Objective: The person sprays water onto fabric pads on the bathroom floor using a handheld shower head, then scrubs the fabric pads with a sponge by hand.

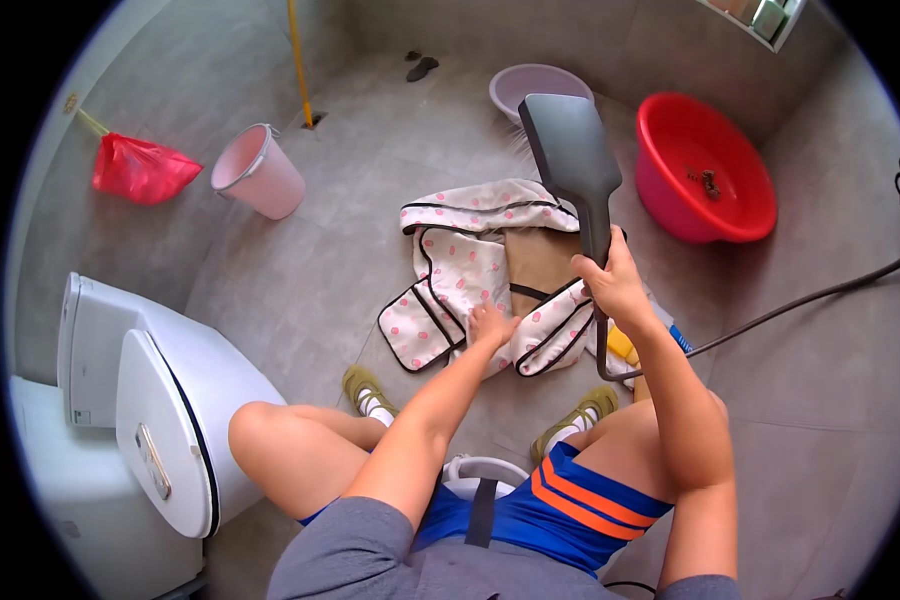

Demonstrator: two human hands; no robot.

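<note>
My right hand [615, 285] is wrapped round the handle of a large dark grey shower head [575, 150], held up over the floor. Fine streaks of water show beside its head. Below it lies a white bag [460, 260] with pink prints and black piping, spread on the floor with a brown inner panel [540, 262] showing. My left hand [491, 326] rests on the bag's near part with its fingers apart. A dark hose [800, 305] runs from the shower head to the wall at the right.
A red basin [660, 190] and a pale lilac basin [515, 75] stand beyond the bag. Left are a pink bucket [282, 185], a hanging red plastic bag [145, 170] and a toilet [160, 380] with a phone [153, 462] on its lid. A yellow-and-blue package [622, 345] lies by my right arm.
</note>
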